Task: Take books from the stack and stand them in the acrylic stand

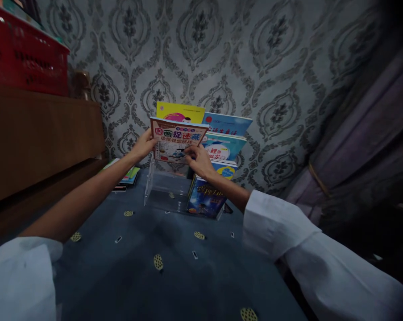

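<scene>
A brown-bordered picture book [171, 147] stands upright in the left column of a clear tiered rack [166, 187]. My left hand [146, 145] grips its left edge. The fingers of my right hand [198, 159] are bent against the book's lower right front. Behind it rises a yellow book [180, 111]. The right column holds a blue book [230, 122], a teal book [225, 143] and, lowest, a dark blue book [206, 196]. The rack's lower left tier shows bare clear plastic.
Several flat books [130, 178] lie left of the rack on the dark patterned cloth [174, 285]. A wooden cabinet [43, 138] with a red basket [27, 58] stands at the left. A purple curtain [348, 138] hangs at the right, beside the patterned wall.
</scene>
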Available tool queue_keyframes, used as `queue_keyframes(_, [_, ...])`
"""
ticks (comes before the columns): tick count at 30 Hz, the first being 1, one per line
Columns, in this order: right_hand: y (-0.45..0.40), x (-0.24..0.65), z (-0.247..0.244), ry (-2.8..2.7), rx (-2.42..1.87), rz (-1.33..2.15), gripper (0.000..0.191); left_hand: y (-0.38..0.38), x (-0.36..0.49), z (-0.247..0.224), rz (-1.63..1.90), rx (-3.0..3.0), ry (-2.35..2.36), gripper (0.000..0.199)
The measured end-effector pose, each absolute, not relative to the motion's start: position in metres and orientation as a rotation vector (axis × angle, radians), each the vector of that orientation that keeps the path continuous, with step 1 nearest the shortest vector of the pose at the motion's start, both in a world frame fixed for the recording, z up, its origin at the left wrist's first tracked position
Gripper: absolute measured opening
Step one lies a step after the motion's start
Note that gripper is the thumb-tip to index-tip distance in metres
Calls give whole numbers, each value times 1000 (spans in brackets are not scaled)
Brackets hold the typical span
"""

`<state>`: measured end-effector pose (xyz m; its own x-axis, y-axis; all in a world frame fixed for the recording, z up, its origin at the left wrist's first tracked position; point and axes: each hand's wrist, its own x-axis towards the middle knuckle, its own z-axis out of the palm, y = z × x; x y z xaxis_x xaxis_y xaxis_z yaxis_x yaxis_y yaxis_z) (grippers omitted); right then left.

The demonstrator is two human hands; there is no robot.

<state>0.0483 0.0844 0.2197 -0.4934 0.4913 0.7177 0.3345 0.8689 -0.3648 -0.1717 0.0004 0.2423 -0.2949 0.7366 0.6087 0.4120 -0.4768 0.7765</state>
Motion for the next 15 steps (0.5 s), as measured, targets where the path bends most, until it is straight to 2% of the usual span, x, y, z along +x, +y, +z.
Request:
queue_keyframes(10, [68, 47, 224, -2229, -706, 185, 21, 16, -180, 230, 1823, 1471, 1595, 26])
queue_keyframes(15, [30, 54, 220, -2160, -604, 104, 23, 24, -184, 226, 1711, 1389, 1684, 31])
